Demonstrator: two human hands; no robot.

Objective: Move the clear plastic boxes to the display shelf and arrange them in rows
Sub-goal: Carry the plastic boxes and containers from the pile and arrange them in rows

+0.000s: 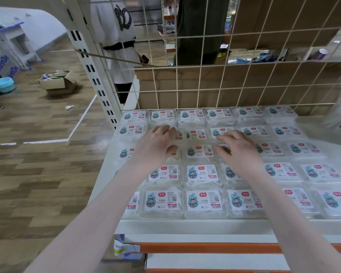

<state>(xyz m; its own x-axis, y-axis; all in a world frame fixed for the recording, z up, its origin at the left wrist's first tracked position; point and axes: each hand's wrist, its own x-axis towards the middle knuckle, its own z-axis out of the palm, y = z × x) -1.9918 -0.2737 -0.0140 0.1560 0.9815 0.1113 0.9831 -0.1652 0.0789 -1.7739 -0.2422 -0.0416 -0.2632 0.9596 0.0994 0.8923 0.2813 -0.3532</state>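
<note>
On white display shelf [126,226], rows of clear plastic boxes [203,201], teal-and-red labels, both hands' fingers [165,128] spread, holding nothing

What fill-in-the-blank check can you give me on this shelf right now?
1. The clear plastic boxes lie in rows on the ____ display shelf.
2. Both hands, left hand and right hand, rest on the ____.
3. Behind the shelf stands a wire ____.

Answers: white; boxes; grid

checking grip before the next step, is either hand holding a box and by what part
Neither hand lifts a box. The left hand and right hand lie palm-down, fingers spread, on the tops of the clear plastic boxes on the shelf.
</note>
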